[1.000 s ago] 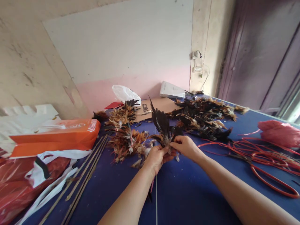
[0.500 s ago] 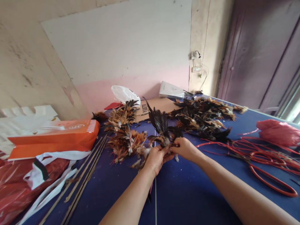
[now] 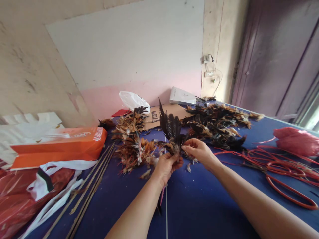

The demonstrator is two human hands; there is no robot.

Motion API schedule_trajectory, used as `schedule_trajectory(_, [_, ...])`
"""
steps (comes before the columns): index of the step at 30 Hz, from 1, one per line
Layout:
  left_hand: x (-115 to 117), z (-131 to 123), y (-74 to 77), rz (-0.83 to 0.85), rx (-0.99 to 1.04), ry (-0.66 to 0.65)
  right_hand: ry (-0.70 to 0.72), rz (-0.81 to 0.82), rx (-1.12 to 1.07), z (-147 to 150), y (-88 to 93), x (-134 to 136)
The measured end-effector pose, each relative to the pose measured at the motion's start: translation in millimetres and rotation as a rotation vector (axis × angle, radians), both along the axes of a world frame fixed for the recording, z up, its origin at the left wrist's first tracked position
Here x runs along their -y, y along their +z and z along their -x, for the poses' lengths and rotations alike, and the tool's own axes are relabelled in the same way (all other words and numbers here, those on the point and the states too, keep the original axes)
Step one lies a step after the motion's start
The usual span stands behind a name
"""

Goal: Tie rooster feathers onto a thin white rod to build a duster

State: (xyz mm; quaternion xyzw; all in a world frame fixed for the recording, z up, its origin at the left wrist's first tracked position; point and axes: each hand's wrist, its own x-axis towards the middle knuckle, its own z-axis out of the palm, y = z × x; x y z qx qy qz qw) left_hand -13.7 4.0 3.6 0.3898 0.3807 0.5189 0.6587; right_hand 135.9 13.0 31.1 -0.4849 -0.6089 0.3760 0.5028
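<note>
My left hand [image 3: 166, 165] is closed round the quill ends of a bunch of dark feathers [image 3: 170, 127] that fans upward above the blue table [image 3: 199, 205]. My right hand [image 3: 199, 151] sits just to the right of the bunch, its fingers pinched at the base of the feathers. A heap of orange-brown feathers [image 3: 133, 146] lies left of my hands. A larger heap of dark and brown feathers [image 3: 216, 124] lies behind and to the right.
Thin sticks [image 3: 87, 189] lie on the table at left beside an orange paper bag [image 3: 59, 146] and red plastic [image 3: 15, 199]. Red cord loops [image 3: 281, 169] and a pink bag [image 3: 296, 141] are at right. Cardboard [image 3: 161, 113] and white bags [image 3: 133, 99] rest against the back wall.
My right hand has lifted slightly and shifted up the bunch, away from my left hand. The dark feathers stand a little more upright.
</note>
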Motion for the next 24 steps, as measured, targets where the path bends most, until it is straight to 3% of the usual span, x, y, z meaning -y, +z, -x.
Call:
schedule_trajectory(3, [-0.7,-0.5,-2.5,-0.048,-0.052,0.015,-0.146,-0.144,0.016,-1.2,2.1,-0.5])
schedule_trajectory(8, [-1.7,-1.2,-5.4,-0.126,-0.131,0.023,-0.180,-0.252,0.114,-0.8,-2.9,-2.4])
schedule_trajectory(11, [-1.6,-1.3,-5.0,-0.152,-0.164,0.011,-0.177,-0.187,0.086,0.3,-5.0,-4.4])
schedule_trajectory(16, [0.2,-0.4,-2.3,-0.126,-0.161,-0.009,-0.092,-0.034,-0.151,0.7,-1.4,-3.4])
schedule_trajectory(24, [5.5,-1.6,-0.1,-0.067,-0.097,-0.130,-0.012,-0.020,-0.196,3.6,-4.0,-3.1])
